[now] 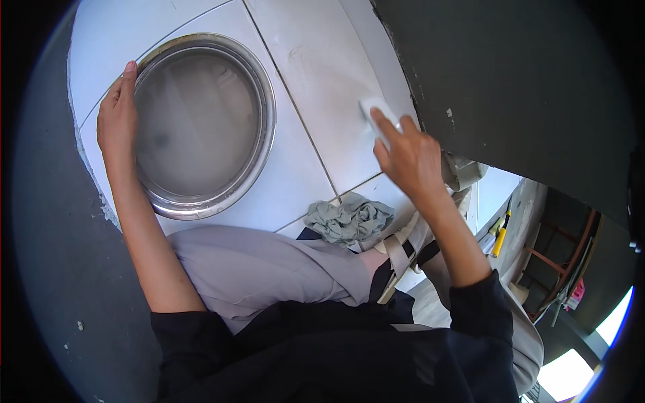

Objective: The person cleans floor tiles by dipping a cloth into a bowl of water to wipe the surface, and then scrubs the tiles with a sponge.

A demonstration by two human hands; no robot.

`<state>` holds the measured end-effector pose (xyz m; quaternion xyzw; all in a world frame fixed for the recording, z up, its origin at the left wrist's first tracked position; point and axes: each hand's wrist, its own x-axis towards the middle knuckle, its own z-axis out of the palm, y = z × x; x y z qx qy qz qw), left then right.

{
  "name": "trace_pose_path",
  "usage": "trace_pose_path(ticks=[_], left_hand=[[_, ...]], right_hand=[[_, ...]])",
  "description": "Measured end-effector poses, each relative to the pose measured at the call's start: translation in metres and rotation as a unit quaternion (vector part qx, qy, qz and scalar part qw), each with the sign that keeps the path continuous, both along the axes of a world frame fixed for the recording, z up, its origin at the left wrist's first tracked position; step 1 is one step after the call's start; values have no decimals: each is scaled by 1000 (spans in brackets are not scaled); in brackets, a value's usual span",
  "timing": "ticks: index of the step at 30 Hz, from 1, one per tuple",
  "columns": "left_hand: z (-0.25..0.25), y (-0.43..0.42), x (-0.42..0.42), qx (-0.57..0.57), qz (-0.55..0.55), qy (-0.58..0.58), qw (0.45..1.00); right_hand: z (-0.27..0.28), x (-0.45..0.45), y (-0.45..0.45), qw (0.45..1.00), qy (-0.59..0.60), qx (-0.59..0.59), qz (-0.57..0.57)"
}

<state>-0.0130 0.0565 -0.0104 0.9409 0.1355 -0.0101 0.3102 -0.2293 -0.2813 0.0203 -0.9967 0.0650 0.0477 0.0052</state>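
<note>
A round metal basin (196,199) of cloudy grey water stands on white tiles at the left. My left hand (118,119) holds the basin's left rim, its fingers close together along the edge. Over the tiles to the right, my right hand (411,153) is closed on a white scrub brush (380,121), held against or just above the surface. The brush is blurred, and its underside is hidden. A crumpled grey-green cloth (349,219) lies between the basin and my right forearm, close to my leg.
A dark wall (517,87) rises at the right, and a dark grey surface (60,269) borders the tiles at the left. A yellow-handled tool (500,240) lies at the lower right, near a reddish-brown frame (547,262). A pale object (465,172) sits behind my right wrist.
</note>
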Motion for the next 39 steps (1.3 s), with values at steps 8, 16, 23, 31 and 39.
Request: trace_pose_path(ticks=[8, 16, 23, 31, 39], left_hand=[[6, -5, 1, 2, -8, 10, 1000], [5, -4, 0, -2, 1, 6, 1000], [8, -4, -2, -8, -19, 6, 1000], [7, -3, 0, -23, -17, 18, 999], [6, -3, 0, -37, -17, 5, 999]], right_hand=[[-2, 32, -1, 999, -16, 37, -27], [11, 3, 36, 990, 49, 66, -117], [2, 5, 42, 994, -33, 49, -95], [-15, 38, 39, 986, -42, 51, -154], [1, -4, 58, 981, 15, 90, -170]])
